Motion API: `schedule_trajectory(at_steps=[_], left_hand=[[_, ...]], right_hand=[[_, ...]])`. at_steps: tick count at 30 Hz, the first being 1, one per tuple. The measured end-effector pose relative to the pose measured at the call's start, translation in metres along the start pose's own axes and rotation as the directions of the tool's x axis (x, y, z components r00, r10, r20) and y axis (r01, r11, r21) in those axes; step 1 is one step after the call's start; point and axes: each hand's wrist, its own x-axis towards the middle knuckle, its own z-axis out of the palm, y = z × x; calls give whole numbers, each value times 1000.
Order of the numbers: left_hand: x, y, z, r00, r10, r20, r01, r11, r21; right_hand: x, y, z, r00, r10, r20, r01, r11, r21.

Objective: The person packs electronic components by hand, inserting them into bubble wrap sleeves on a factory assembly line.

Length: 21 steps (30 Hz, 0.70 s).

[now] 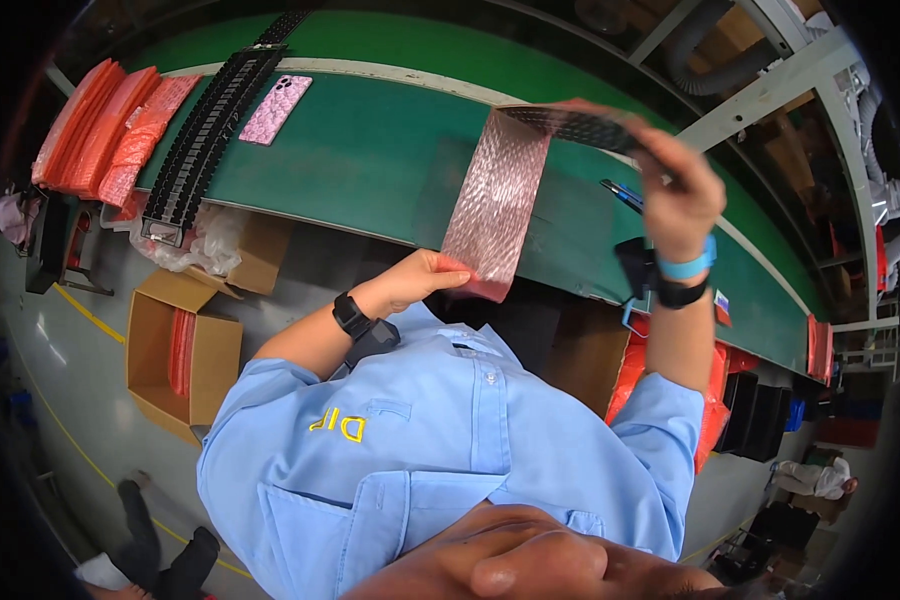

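Observation:
Between the thumb and fingers of my left hand [422, 280] is the near end of a pink bubble-wrap bag [497, 200], which slants away from me over the bench. A black perforated strip [582, 127] meets the bag's far end; whether its tip is inside the bag, I cannot tell. My right hand [682, 195], raised and somewhat blurred, has its fingers closed round the strip's right end. A blue wristband and a black band circle my right wrist, and a black band circles my left.
On the green bench [370, 150] lie black slotted strips [215, 135], a pink patterned phone [275, 110] and a blue cutter knife [622, 193]. Stacked red bubble bags [110, 130] occupy the left end. An open cardboard box [210, 375] with red bags stands on the floor.

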Motion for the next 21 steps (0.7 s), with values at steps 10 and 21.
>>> schedule_trajectory(at_steps=[10,21], left_hand=[[3,-23,11,985,74,-154,-85,994,-63],[0,-28,3,995,75,-70,-83,988,-130]], right_hand=[[-144,-9,98,913,-237,332,298,943,-147],[-166,-12,99,820,54,570,28,991,-133]])
